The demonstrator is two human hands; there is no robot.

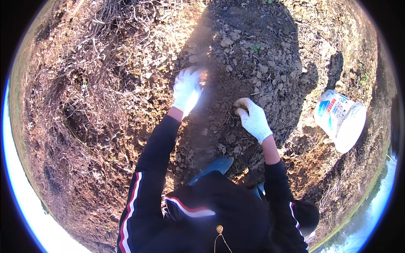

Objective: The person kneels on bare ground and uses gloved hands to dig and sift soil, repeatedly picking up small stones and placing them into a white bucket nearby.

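Note:
My left hand (187, 88) wears a white knit glove and reaches down over the broken soil (221, 85). Its fingers bend downward, and strong glare hides the fingertips and whatever may be under them. To the right and nearer my body is my right hand (253, 118), in a matching glove with soil-stained fingers. Thumb and fingers curve with a gap between them, and no object shows there. Loose clods (232, 41) lie in the shadow beyond both hands. The toe of a blue boot (221, 166) pokes out in front of my dark-clad knee.
A white plastic bucket (329, 115) with printed writing lies tipped on its side at the right. Dry stalks and vines (104, 57) cover the ground on the left. Among the clods grows a small green weed (255, 48).

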